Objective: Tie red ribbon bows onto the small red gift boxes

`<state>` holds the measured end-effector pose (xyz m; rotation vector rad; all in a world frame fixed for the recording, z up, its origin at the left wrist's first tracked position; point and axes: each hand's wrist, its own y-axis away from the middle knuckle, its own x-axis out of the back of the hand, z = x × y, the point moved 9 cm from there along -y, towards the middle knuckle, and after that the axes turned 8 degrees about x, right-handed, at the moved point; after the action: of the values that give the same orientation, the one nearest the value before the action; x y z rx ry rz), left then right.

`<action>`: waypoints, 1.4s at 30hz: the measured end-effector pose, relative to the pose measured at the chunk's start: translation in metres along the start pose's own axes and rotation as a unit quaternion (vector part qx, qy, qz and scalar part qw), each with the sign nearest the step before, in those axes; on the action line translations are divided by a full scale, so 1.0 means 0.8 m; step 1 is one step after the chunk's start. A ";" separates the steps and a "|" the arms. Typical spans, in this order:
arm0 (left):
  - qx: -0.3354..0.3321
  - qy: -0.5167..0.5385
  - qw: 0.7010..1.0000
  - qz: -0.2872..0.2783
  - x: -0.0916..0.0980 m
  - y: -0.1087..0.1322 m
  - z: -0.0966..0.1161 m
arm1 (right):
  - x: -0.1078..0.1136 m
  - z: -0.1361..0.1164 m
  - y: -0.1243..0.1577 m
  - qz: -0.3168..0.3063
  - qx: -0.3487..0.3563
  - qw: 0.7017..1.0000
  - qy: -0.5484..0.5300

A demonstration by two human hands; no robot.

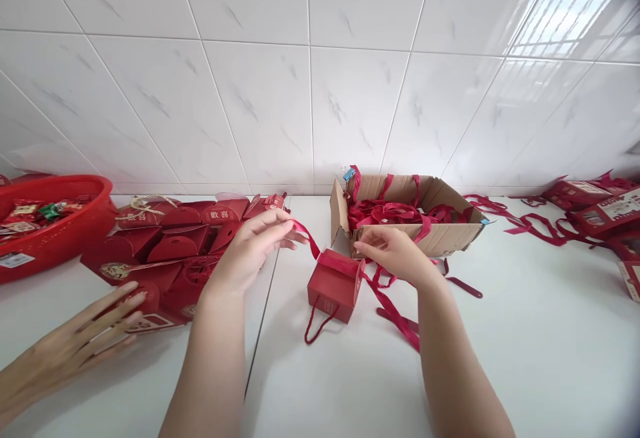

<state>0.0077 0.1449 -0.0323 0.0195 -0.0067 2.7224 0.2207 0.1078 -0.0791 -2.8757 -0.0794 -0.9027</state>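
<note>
My left hand [255, 248] pinches one end of a dark red satin ribbon [310, 238] between thumb and fingers, above and left of a small red gift box [331, 286]. The box stands on the white table, its twisted cord handle lying toward me. The ribbon runs across the box top, and its other end trails down on the right. Beside the box's upper right corner hovers my right hand [393, 251], fingers loosely bent, with nothing visible between them. Behind it is an open cardboard box [450, 237] full of ribbons.
At left, another person's hand [95, 331] touches a group of red gift boxes [173, 245]. A red plastic basket [95, 215] holds wrapped sweets. More red boxes [607, 208] and loose ribbons [537, 225] lie right. Dark red strips [465, 287] lie near my right forearm. A tiled wall [280, 111] stands behind.
</note>
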 end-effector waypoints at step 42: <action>-0.171 0.156 0.962 0.147 0.058 0.042 0.055 | 0.013 0.002 0.013 -0.078 0.112 0.930 -0.342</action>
<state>-0.0478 0.1325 0.0120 -0.5504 -0.4194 2.9452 0.2313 0.0977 -0.0756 -2.8361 -0.4455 0.1331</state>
